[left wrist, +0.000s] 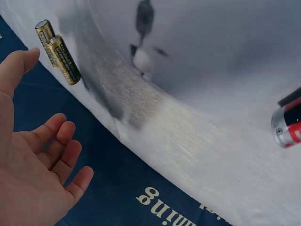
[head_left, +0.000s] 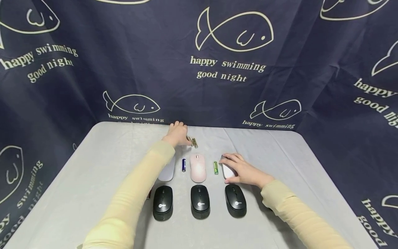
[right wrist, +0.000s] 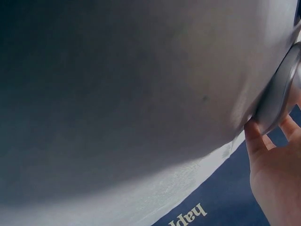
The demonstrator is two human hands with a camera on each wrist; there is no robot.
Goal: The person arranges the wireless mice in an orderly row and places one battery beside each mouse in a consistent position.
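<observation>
At the far side of the table, my left hand (head_left: 178, 134) is beside a pair of gold batteries (head_left: 194, 143). In the left wrist view its fingers are loosely bent, and the thumb comes close to the gold batteries (left wrist: 65, 61) without gripping them. My right hand (head_left: 244, 170) holds a white computer mouse (head_left: 228, 171) at the right of the middle row, thumb on the near end and fingers over the far end. The right wrist view shows fingertips against the side of this mouse (right wrist: 277, 89). Part of it is hidden under the hand.
A pink mouse (head_left: 198, 169) lies between a blue battery (head_left: 183, 165) and a green battery (head_left: 216, 168). My left sleeve partly covers a pale mouse (head_left: 168, 171). Three black mice (head_left: 200, 200) form the nearer row. A red-and-black battery (left wrist: 289, 125) shows at the left wrist view's edge.
</observation>
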